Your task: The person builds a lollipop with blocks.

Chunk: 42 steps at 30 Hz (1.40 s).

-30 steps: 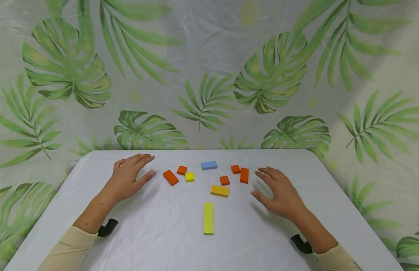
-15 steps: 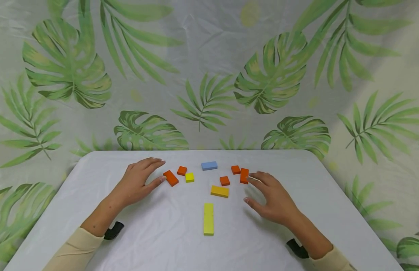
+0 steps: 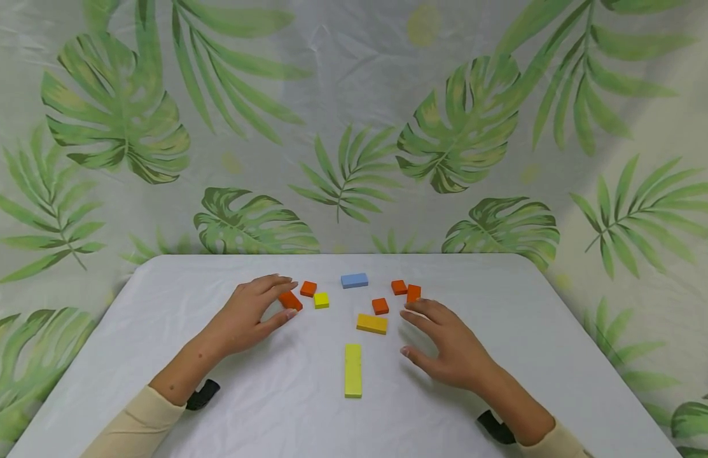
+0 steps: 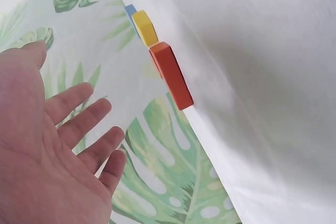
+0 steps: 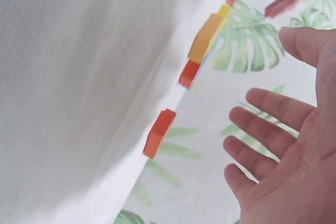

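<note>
Orange block (image 3: 292,301) near left fingers (image 4: 85,117); second block (image 3: 413,293) beyond right fingers (image 5: 262,130).

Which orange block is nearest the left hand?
The slanting oblong orange block, partly hidden by the left hand in the head view. The small orange block beside it is unobscured; the other three orange blocks lie nearer the right hand.

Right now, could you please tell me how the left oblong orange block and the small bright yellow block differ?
The orange block is longer, the yellow block short and squarish. In the head view, the left hand partly hides the orange block, while the yellow block shows fully. Both lie on the white table.
</note>
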Tool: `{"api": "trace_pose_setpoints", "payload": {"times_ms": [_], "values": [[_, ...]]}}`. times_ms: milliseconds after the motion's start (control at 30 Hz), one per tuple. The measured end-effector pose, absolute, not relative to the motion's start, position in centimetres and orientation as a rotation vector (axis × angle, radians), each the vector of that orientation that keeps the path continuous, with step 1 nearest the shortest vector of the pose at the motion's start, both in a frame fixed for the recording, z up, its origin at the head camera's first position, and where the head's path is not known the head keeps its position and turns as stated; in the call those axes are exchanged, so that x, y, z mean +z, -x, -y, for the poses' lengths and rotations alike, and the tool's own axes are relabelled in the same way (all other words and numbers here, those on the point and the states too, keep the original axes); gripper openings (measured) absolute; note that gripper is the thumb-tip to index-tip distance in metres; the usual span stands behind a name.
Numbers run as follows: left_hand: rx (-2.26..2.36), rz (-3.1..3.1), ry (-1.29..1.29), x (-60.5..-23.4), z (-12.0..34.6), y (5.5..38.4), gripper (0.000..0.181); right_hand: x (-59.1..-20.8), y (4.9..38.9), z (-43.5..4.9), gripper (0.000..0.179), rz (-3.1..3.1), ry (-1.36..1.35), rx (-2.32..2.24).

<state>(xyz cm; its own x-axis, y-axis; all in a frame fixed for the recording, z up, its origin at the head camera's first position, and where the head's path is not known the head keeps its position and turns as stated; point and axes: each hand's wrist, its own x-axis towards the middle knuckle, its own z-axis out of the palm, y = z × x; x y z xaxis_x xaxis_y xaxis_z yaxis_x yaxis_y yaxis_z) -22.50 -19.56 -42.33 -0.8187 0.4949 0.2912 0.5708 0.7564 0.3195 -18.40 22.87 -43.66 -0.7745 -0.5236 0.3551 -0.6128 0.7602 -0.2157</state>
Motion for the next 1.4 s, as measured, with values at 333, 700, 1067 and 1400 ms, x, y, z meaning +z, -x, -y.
{"api": "trace_pose_setpoints", "payload": {"times_ms": [333,700,1067,1400], "values": [[-0.603,2.696,0.977,-42.8,18.1,21.9,0.054,-43.6,17.6,-21.8,0.063,2.68,-0.965,0.468],[-0.634,2.679,1.11,-43.1,16.2,21.4,0.053,-43.8,16.4,-20.1,0.061,2.647,-1.163,0.466],[-0.624,2.714,1.17,-43.5,14.9,21.1,0.056,-44.3,15.5,-18.8,0.061,2.662,-1.462,0.492],[-0.611,2.723,1.301,-43.6,12.7,21.2,0.057,-44.4,15.0,-18.0,0.062,2.645,-1.685,0.518]]}}
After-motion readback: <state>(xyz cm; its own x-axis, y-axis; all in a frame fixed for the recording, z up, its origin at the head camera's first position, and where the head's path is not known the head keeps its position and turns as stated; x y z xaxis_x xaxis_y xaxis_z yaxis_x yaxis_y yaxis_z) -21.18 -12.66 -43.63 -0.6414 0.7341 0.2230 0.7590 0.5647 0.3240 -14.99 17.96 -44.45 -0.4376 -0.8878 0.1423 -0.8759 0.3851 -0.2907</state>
